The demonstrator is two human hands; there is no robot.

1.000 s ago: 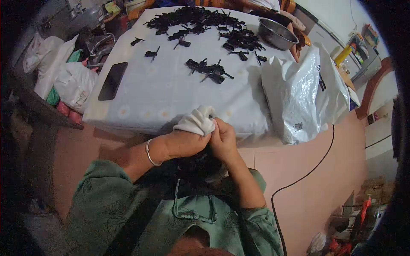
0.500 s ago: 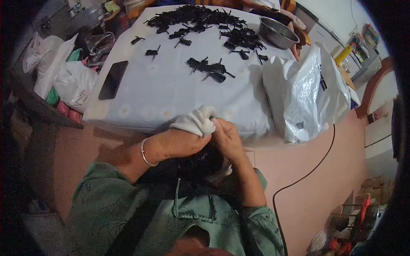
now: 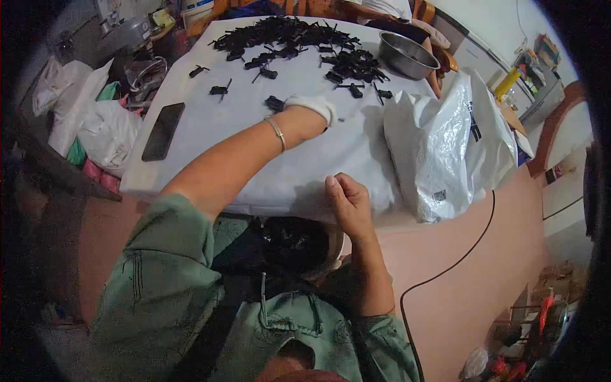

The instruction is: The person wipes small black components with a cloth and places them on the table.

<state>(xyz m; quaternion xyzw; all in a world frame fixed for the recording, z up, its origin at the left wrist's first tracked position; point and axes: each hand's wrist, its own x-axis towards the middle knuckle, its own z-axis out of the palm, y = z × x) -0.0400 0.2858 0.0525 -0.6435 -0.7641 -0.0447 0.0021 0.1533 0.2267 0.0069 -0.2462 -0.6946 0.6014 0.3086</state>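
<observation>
My left hand (image 3: pixel 309 121), with a white cloth covering over its fingers and a bracelet at the wrist, reaches over the white-covered table (image 3: pixel 254 181). It rests at the near cluster of black parts, mostly hiding it; one black part (image 3: pixel 274 103) shows at its left. Its fingertips are hidden. A small dark bit (image 3: pixel 342 120) is visible just right of the covering. Near the front edge is my right hand (image 3: pixel 347 196), fingers curled in and thumb alongside, with nothing visible in it. Many black parts (image 3: pixel 286 35) lie piled across the far side.
A dark phone (image 3: pixel 163 132) lies at the table's left. At the right stand a metal bowl (image 3: pixel 408 56) and a white plastic bag (image 3: pixel 433 159). Below the front edge is a container with black contents (image 3: pixel 296 245). Part of another person (image 3: pixel 388 7) shows behind the table.
My hands were together at the table's front edge. The left has moved forward to the near black parts; the right has stayed near the edge, apart from it.
</observation>
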